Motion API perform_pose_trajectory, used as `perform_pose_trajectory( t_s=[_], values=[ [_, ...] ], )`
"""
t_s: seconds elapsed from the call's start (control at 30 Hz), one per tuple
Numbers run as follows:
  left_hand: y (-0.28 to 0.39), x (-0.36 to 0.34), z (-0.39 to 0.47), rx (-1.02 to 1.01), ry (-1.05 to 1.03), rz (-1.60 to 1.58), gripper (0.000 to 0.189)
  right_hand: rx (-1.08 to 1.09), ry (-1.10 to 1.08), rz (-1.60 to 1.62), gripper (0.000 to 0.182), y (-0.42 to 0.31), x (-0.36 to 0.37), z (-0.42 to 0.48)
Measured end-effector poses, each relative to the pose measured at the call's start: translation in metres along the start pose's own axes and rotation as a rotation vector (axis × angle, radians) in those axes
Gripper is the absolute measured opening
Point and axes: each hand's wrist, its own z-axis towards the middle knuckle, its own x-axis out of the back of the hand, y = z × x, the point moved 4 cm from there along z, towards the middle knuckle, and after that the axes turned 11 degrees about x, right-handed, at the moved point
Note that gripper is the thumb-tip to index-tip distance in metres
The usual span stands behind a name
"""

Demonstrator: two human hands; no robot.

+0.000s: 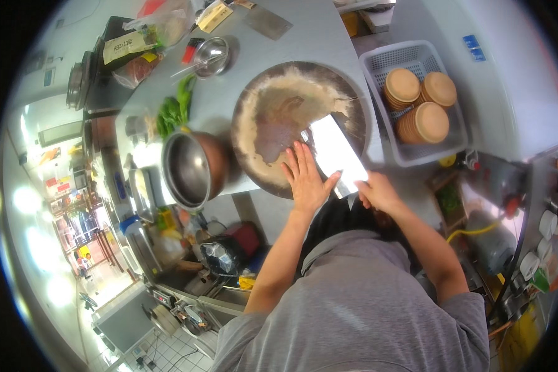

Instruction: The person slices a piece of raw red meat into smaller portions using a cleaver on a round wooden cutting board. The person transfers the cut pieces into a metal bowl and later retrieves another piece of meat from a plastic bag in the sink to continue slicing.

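A round wooden chopping block point(279, 86) lies on the metal worktable before me, its middle wet and dark brown. My right hand point(379, 190) grips a cleaver point(335, 146) at its near end; the broad blade reflects bright white and reaches over the block's right side. My left hand point(307, 183) lies flat near the block's front edge with fingers extended. Its thumb points at the blade and appears to touch or overlap it. I see nothing held in the left hand.
Left of the block is a deep metal bowl point(186, 172), with leafy greens point(174, 109) behind. Farther back are a small steel bowl point(211, 56) and another flat metal blade point(267, 22). At right, a plastic basket point(402, 158) holds stacked tan round vessels point(428, 123).
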Motion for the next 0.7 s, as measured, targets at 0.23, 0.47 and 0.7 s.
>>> perform_pose_trajectory(
  t_s=[0.23, 0.47, 0.7],
  values=[
    [0.002, -0.003, 0.000, 0.021, -0.018, 0.037, 0.111, -0.020, -0.075, -0.049, 0.031, 0.011, -0.002, -0.014],
    [0.005, 0.013, -0.004, -0.023, 0.188, -0.034, 0.079, 0.005, 0.001, 0.004, 0.030, 0.002, -0.003, -0.013],
    [-0.011, 0.029, 0.018, 0.304, 0.326, -0.484, 0.026, 0.151, -0.013, -0.267, 0.032, -0.028, -0.004, -0.014]
  ],
)
